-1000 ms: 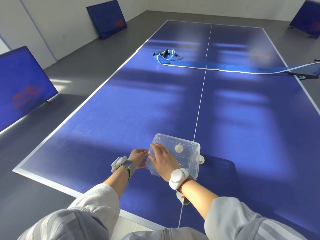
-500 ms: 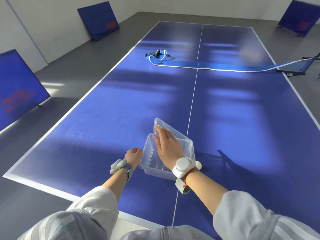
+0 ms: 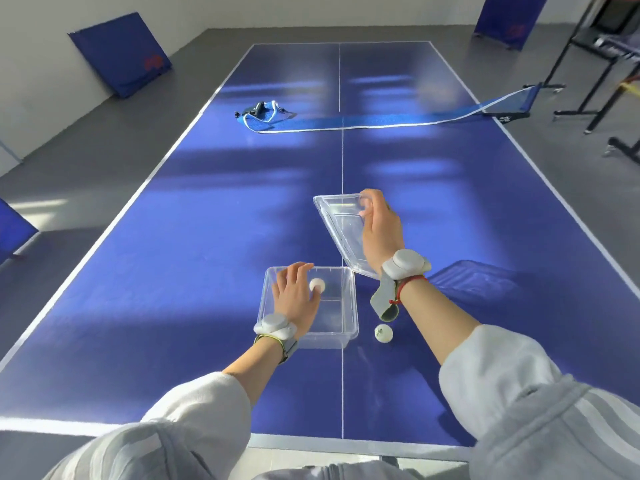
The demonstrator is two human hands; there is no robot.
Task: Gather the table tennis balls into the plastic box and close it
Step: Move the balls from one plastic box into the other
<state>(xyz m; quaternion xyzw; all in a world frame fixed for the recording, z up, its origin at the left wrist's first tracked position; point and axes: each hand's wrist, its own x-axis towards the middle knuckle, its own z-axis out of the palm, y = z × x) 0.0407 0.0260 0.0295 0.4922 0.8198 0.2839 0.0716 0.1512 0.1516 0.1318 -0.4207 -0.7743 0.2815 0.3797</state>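
Observation:
A clear plastic box (image 3: 350, 308) stands open on the blue table tennis table (image 3: 194, 271), near the front edge by the centre line. One white ball (image 3: 317, 285) lies inside it. My left hand (image 3: 294, 299) reaches over the box's left side with fingers spread, its fingertips beside that ball. My right hand (image 3: 381, 230) grips the clear lid (image 3: 341, 220) and holds it tilted in the air, beyond and to the right of the box. A second white ball (image 3: 383, 333) rests on the table just right of the box's near corner.
A slack blue net (image 3: 381, 121) lies across mid-table, its loose end and clamp (image 3: 263, 114) bundled at the left. Blue barrier boards (image 3: 121, 57) lean by the left wall, another (image 3: 509, 19) at the back right. Black metal frames (image 3: 588, 74) stand off the table's right side.
My right hand has lifted the lid off the box and carried it up and to the right. My left hand moved from the box's left wall to over the open box. The view shifted left.

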